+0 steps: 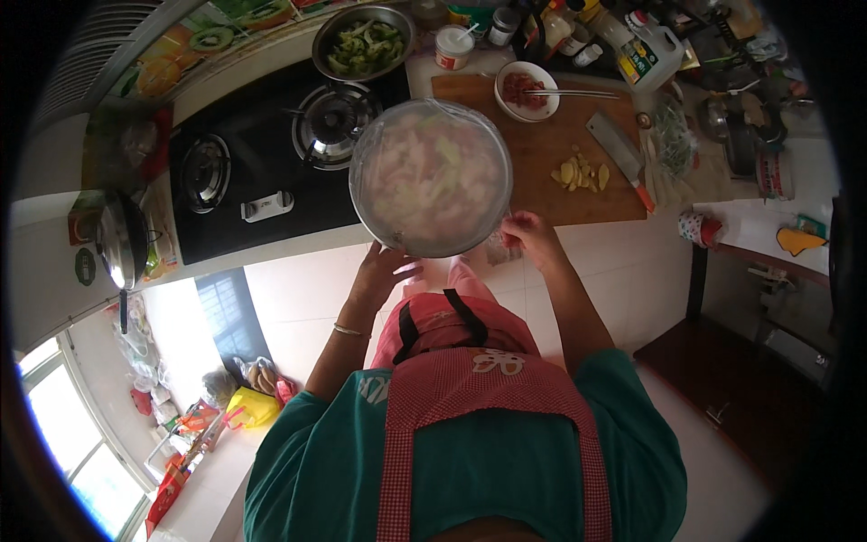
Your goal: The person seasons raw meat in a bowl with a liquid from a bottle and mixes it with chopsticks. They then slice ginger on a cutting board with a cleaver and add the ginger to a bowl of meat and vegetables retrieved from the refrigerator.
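A metal bowl [430, 177] covered with clear plastic film holds pale sliced food and hangs over the counter's front edge. My left hand [384, 272] supports the bowl from below at its near left rim. My right hand [530, 237] grips the film or rim at the near right side. Behind the bowl lies a wooden cutting board [542, 181] with sliced ginger pieces [579, 172] and a cleaver [620, 155].
A black two-burner gas stove [262, 167] sits at the left, with a metal bowl of green vegetables [363, 43] behind it. A small bowl of red food with chopsticks [526, 90], jars and bottles [650, 50] crowd the back. A hanging pan [122, 239] is far left.
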